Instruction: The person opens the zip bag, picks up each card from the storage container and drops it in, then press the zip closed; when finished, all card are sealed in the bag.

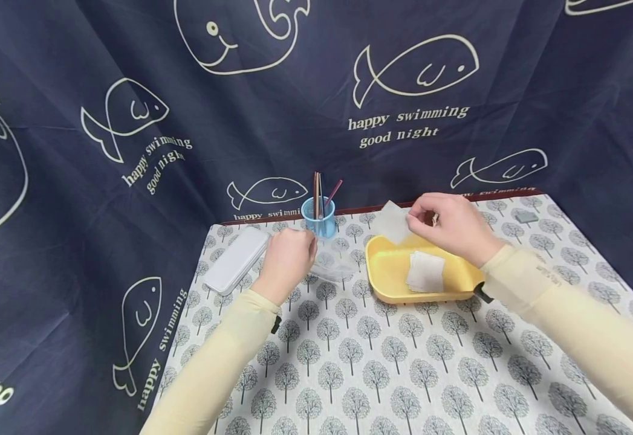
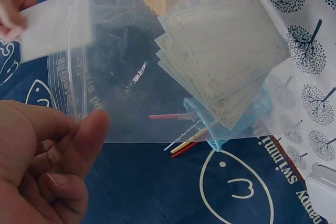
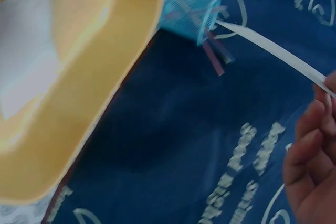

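My left hand (image 1: 290, 257) pinches a clear zip bag (image 2: 123, 85) by the edge near its zip strip. Inside the bag, several pale cards with printed borders (image 2: 223, 51) lie fanned out at the far end. Raised over the back of the yellow tray (image 1: 384, 292), my right hand (image 1: 452, 226) pinches one white paper card (image 1: 391, 222) by its edge. The right wrist view shows that card almost edge-on. From the left wrist, it appears behind the bag's zip end. A small stack of white cards (image 1: 426, 272) lies in the tray.
A light blue mesh cup (image 1: 320, 225) with several pens stands at the back edge. Left of the bag lies a white case (image 1: 237, 260). A small grey block (image 1: 526, 216) sits at the back right. Dark fabric hangs behind the table.
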`<state>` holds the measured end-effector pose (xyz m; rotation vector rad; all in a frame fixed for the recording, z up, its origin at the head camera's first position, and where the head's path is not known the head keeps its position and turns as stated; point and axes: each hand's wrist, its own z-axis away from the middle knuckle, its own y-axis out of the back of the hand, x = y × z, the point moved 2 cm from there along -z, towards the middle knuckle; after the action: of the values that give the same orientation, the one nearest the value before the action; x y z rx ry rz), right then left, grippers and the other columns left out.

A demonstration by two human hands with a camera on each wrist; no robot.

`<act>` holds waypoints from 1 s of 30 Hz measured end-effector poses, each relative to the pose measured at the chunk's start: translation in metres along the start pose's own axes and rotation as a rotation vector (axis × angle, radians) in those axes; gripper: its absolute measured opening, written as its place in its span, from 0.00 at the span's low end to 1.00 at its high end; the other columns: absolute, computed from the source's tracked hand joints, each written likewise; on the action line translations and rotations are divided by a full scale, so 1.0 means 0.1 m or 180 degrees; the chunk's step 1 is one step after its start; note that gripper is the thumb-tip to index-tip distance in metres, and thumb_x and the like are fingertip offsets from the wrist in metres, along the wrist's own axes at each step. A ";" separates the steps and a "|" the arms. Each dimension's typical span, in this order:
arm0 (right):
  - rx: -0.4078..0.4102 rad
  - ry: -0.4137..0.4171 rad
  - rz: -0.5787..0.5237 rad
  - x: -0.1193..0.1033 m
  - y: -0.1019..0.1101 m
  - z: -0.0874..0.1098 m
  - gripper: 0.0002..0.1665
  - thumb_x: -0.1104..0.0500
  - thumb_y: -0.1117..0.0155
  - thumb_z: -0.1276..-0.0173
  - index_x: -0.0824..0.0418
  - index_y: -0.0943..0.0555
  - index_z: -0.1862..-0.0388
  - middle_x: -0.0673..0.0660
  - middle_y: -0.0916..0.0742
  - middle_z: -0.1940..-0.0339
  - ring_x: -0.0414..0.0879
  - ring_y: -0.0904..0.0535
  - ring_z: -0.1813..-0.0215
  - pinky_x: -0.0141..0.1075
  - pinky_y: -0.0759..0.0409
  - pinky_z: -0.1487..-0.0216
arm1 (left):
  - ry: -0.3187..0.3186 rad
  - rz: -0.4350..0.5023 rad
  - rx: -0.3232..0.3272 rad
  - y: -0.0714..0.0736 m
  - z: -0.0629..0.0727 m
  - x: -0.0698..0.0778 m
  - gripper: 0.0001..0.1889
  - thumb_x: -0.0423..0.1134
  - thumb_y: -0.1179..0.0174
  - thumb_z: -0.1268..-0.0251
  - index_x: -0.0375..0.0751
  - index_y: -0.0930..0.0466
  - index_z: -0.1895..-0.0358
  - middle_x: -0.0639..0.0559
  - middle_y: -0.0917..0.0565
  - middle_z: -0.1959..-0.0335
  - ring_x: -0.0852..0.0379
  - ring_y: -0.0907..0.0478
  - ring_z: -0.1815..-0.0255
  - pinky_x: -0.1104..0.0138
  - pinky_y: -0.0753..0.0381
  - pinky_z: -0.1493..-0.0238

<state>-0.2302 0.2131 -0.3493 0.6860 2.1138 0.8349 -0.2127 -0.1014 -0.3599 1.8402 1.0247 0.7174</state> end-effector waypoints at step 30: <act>0.0318 0.0801 -0.0693 -0.69 -0.40 -0.11 0.09 0.63 0.33 0.37 0.49 0.17 0.72 0.39 0.20 0.75 0.37 0.25 0.74 0.27 0.31 0.72 | -0.0001 -0.0078 0.0051 -0.02 -0.01 0.01 0.07 0.34 0.34 0.31 0.40 0.13 0.69 0.49 0.16 0.80 0.47 0.18 0.81 0.57 0.21 0.80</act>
<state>-0.2077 0.1364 -0.3426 0.4066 2.4183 0.7298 -0.2132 -0.0995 -0.3608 1.8384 1.0540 0.6962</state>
